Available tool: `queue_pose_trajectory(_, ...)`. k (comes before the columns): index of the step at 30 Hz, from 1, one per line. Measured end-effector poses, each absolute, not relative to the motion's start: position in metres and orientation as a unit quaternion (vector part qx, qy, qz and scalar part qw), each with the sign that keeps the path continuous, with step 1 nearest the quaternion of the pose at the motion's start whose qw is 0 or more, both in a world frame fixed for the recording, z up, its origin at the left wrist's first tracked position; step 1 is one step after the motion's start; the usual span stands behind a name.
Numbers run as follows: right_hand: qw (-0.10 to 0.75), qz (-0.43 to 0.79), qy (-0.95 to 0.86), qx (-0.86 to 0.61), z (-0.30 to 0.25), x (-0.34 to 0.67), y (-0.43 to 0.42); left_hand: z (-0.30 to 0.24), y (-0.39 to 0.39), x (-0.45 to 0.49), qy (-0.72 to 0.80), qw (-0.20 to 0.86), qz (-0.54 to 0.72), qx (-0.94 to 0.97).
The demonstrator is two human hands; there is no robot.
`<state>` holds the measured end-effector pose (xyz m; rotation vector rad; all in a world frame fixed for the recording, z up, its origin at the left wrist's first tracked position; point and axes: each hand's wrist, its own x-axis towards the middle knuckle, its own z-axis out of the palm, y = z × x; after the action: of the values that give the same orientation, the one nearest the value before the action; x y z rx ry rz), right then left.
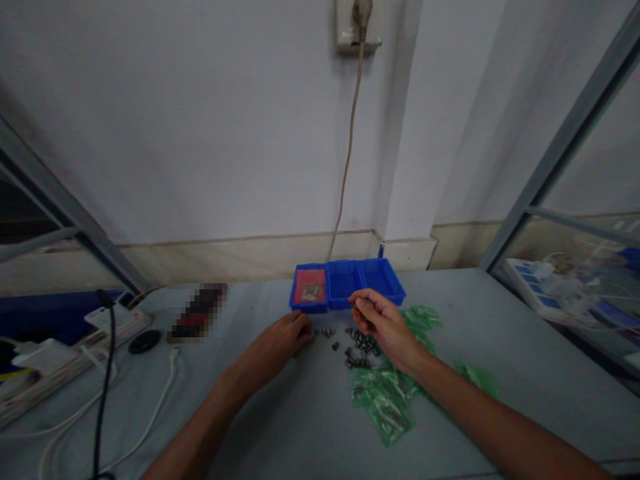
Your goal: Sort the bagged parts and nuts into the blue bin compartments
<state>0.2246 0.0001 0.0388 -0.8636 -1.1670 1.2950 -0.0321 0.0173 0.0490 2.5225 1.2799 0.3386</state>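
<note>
My right hand (381,321) is raised over a loose pile of small metal fittings (364,343), its thumb and fingers pinched on a small dark metal piece (356,307). On the table to the left, my left hand (286,339) rests with curled fingers beside a few more small fittings (327,332); whatever those fingers hold is hidden. Green plastic bags (387,407) with parts inside lie below and beside the pile. Just behind both hands stands a blue divided tray (345,303). A red card with a small clear packet (313,292) lies in its left compartment.
A power strip (75,363) with white cables and a black cord (104,387) occupies the left side. Near it lie a black disc (145,342) and a blurred dark object (197,313). Metal frame posts (545,153) flank the table, and a wall stands behind.
</note>
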Motion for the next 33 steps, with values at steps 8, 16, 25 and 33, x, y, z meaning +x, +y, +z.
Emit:
queue_pose_trajectory(8,0.553,0.387,-0.618,-0.404,0.036,0.227,0.000,0.047,0.022,-0.038,0.436,0.190,0.104,0.873)
queue_pose_trajectory(16,0.529,0.182,-0.723,-0.406,0.035,0.225,-0.009,0.040,0.019,-0.039,0.458,0.157,0.103,0.869)
queue_pose_trajectory(25,0.550,0.269,-0.673,-0.415,0.031,0.225,-0.002,0.021,0.015,-0.040,0.428,0.154,0.178,0.872)
queue_pose_trajectory(33,0.555,0.290,-0.653,-0.427,0.036,0.225,-0.003,0.006,0.015,-0.045,0.424,0.137,0.233,0.864)
